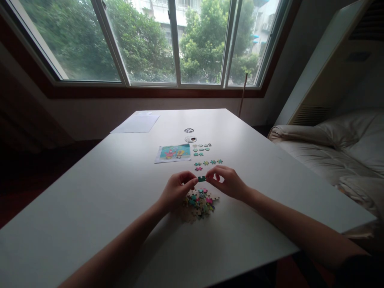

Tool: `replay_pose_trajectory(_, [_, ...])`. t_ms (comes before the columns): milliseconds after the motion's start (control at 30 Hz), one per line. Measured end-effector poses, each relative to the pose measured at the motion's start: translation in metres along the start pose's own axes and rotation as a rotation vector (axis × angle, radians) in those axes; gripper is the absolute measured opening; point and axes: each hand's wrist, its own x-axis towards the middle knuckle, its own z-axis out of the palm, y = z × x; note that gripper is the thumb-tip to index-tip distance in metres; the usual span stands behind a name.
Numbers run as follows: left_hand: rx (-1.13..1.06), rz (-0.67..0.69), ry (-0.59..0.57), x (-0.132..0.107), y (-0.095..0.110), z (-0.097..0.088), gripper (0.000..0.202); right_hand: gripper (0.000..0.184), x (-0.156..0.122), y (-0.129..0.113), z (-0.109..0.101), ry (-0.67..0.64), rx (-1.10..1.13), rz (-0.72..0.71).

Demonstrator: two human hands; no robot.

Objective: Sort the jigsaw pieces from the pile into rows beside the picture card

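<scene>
My left hand (177, 191) and my right hand (228, 183) meet above the white table (120, 192), both pinching a small teal puzzle piece (201, 179) between thumbs and fingertips. Right under the hands lies a heap of loose puzzle pieces (199, 203), pink, teal and pale. Beyond the hands, single pieces (207, 162) are laid out in short rows. A colourful reference picture (173, 153) lies flat to the left of those rows.
A sheet of white paper (135, 124) lies at the table's far left. Two small round objects (190, 139) sit past the picture. A bed with pale bedding (336, 148) stands to the right. Large windows (150, 40) fill the far wall.
</scene>
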Motion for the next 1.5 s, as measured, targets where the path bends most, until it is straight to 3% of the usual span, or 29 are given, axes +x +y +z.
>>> replay_pose_trajectory(500, [0.097,0.027,0.079,0.003,-0.008,-0.006,0.020,0.014,0.003,0.017,-0.014,0.201,-0.014,0.067])
replay_pose_trajectory(1500, [0.119,-0.001,0.103,0.006,-0.014,-0.007,0.021,0.009,0.001,0.018,-0.011,0.207,-0.015,0.020])
